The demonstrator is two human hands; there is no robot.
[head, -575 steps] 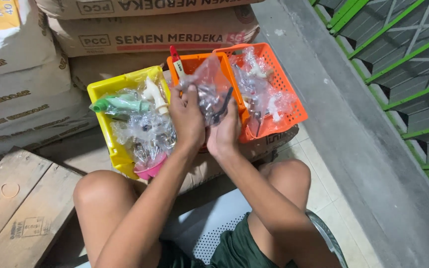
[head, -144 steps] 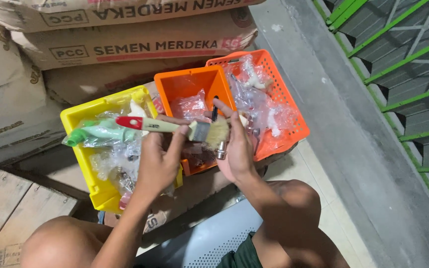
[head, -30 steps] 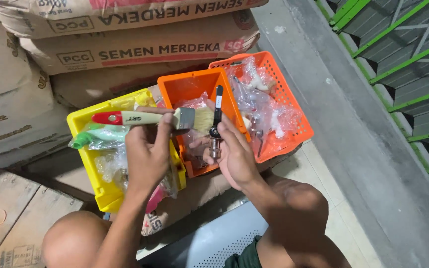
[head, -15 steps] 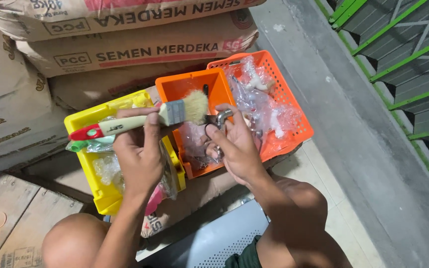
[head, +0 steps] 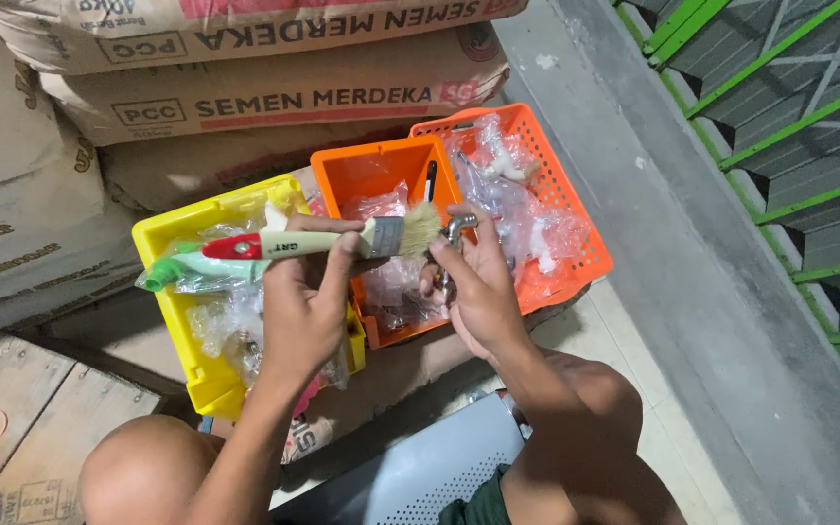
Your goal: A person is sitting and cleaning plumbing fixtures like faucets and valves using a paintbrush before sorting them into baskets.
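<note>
A paintbrush (head: 328, 239) is gripped in the closed left hand (head: 305, 309) and its bristles are laid against a metal tap (head: 451, 243) clasped in the right hand (head: 478, 287) (brushing apparently underway), above the orange bin (head: 381, 170).

Stacked cement sacks (head: 274, 97) fill the top left: brown paper, dark and red print, laid flat one on another behind the bins, with more pale sacks (head: 12, 194) at the far left edge. Clear plastic bags hold small parts in the yellow bin (head: 221, 311), the middle orange bin (head: 391, 282) and the orange basket (head: 512, 194), all crumpled. The paintbrush handle (head: 289, 244) bears a small dark printed label on cream; another printed sack (head: 308, 437) lies under the yellow bin, partly hidden.
</note>
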